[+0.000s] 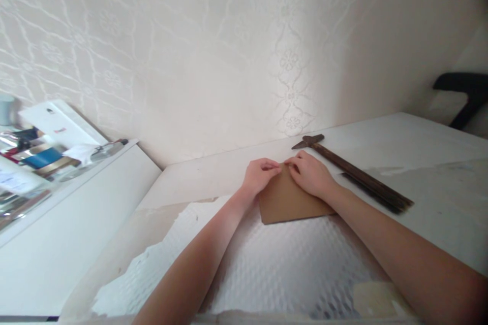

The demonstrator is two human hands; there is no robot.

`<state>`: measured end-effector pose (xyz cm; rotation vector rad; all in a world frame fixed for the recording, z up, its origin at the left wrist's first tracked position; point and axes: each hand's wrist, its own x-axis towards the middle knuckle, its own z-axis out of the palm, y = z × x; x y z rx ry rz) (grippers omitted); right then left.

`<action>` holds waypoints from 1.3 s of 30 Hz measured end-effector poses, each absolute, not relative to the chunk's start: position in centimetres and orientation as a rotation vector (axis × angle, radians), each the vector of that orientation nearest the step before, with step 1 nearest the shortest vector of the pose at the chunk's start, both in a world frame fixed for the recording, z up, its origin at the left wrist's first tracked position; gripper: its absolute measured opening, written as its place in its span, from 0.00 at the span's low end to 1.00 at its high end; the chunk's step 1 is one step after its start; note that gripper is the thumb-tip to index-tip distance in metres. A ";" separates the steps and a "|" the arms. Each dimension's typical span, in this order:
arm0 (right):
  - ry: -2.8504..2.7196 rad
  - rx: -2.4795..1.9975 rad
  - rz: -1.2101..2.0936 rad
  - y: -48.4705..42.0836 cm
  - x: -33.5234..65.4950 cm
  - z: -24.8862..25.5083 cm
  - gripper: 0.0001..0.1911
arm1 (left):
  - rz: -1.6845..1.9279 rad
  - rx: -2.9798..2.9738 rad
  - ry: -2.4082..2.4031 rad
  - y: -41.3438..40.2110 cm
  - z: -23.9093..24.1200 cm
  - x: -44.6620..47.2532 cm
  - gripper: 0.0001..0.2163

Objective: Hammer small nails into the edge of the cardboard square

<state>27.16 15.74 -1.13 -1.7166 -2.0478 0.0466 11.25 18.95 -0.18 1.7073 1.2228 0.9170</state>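
Observation:
A flat brown piece of cardboard (292, 202) lies on a white, dimpled sheet. My left hand (262, 176) is closed at its far left corner, thumb and fingertips pinched together. Close beside it, my right hand (310, 176) pinches the same far edge, its palm over the cardboard's right side. Anything small between the fingertips is too fine to make out. To the right of my right hand rests a hammer (354, 170) with a rusty head and a long dark wooden handle, touched by neither hand.
The white tabletop (385, 137) has a worn, peeling surface and meets a patterned wall (229, 61). At left, a higher white cabinet (87, 233) carries a white box (63, 124) and assorted clutter. A black armrest (463, 84) stands beyond the right end.

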 end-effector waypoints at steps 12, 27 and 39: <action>-2.060 -1.716 0.027 15.8 27.2 -1.2 0.17 | 0.915 1.680 1.214 19.0 -0.4 11.2 0.02; -2.062 -1.703 0.024 15.7 27.6 -0.9 0.17 | 0.873 1.711 1.209 19.2 -0.3 11.0 0.03; -1.731 -2.129 -0.323 14.4 30.4 0.9 0.19 | 0.855 1.833 1.248 19.5 -1.0 10.7 0.04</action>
